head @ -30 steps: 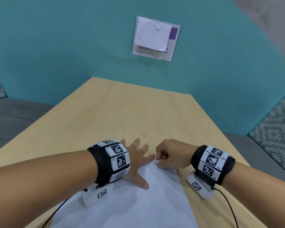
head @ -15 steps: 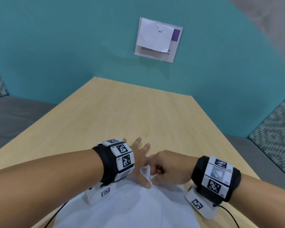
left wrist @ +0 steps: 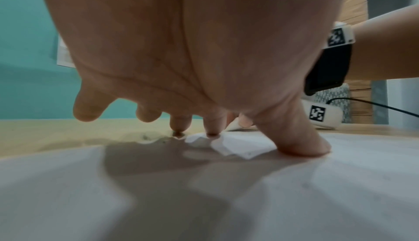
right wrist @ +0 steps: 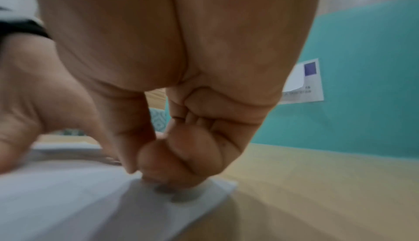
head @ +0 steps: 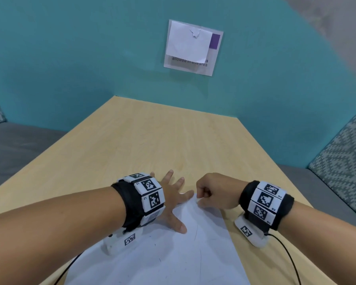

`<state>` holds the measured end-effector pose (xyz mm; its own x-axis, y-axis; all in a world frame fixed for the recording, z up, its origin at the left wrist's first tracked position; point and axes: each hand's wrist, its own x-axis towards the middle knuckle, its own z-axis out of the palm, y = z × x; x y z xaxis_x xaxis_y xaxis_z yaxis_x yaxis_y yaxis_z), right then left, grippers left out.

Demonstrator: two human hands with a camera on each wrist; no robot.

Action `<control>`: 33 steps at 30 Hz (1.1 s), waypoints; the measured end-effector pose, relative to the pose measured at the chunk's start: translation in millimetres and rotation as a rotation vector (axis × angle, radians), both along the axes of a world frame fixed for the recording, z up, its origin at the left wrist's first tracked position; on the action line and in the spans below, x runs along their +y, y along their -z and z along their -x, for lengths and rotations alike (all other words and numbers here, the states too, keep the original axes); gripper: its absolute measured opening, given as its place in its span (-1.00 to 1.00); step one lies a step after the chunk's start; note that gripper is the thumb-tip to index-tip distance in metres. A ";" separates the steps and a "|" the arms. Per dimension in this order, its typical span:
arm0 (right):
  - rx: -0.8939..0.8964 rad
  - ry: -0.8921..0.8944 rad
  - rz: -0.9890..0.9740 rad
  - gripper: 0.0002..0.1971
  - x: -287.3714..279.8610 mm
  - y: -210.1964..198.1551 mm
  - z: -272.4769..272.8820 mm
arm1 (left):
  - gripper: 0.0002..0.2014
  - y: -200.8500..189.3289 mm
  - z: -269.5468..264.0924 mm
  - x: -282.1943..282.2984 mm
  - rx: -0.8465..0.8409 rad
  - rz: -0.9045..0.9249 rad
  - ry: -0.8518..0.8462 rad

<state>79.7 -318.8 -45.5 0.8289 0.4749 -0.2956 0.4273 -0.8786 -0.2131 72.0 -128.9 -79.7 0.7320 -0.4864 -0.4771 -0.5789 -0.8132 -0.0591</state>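
Note:
A white sheet of paper [head: 173, 254] lies on the light wooden table [head: 162, 140] near its front edge. My left hand [head: 171, 194] rests flat on the sheet's far left part, fingers spread and straight, thumb pressing down [left wrist: 301, 146]. My right hand [head: 201, 200] is curled at the sheet's far right corner. In the right wrist view its thumb and bent forefinger [right wrist: 145, 169] meet on the paper [right wrist: 68, 200] just inside that corner. The left wrist view shows a small raised bit of paper edge [left wrist: 233, 126] at those fingertips.
A teal wall with a paper-covered sign [head: 193, 48] closes the table's far end. A grey bench seat [head: 19, 145] runs along the left, and a patterned cushion [head: 341, 161] stands at the right. A black cable [head: 286, 249] trails from my right wrist over the table.
My right hand slid left along the paper's far edge until it met the left hand, then came back right to the corner. The left hand stayed flat in place.

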 end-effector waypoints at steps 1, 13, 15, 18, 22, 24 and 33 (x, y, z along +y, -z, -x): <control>0.009 -0.033 0.002 -0.87 3.1 2.6 4.1 | 0.08 -0.7 0.4 0.3 0.003 0.006 -0.002; 0.025 -0.039 0.011 -0.92 -6.0 0.8 10.0 | 0.07 -1.3 3.3 1.1 -0.032 0.010 0.018; 0.010 0.013 0.013 -0.92 -12.6 -2.1 3.5 | 0.06 -2.6 6.2 2.0 -0.039 0.014 0.023; 0.011 0.013 0.009 -0.90 -12.5 0.3 3.9 | 0.05 -8.2 6.4 -0.7 -0.043 0.030 0.045; 0.015 0.012 0.002 -0.93 -12.7 -1.4 4.6 | 0.03 -10.4 1.2 -15.1 -0.010 0.080 0.057; 0.016 0.021 -0.004 -0.93 -13.6 -1.4 7.0 | 0.01 -6.0 -1.0 -21.2 -0.003 0.088 0.062; 0.047 -0.027 0.016 -0.92 -8.6 -7.3 9.0 | 0.00 -3.6 -0.1 -20.0 -0.013 0.062 0.037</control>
